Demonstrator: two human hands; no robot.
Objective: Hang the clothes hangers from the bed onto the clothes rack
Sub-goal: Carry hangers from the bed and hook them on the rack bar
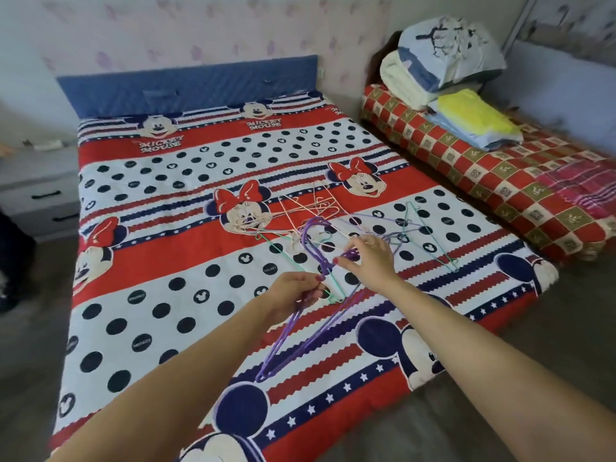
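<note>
We see thin wire hangers in purple, green and pale cream lying tangled on the bed (133, 328), most of them just beyond our fingertips. The sheet reads "MICKEY MOUSE" twice near the blue headboard (186, 83). Our left hand (293, 293) is closed around a bunch of purple hangers (293, 341) that trail down toward us. Our right hand (370, 258), fingers narrowly parted, pinches a purple hook (350, 253), with a green hanger (430, 241) lying to its right.
</note>
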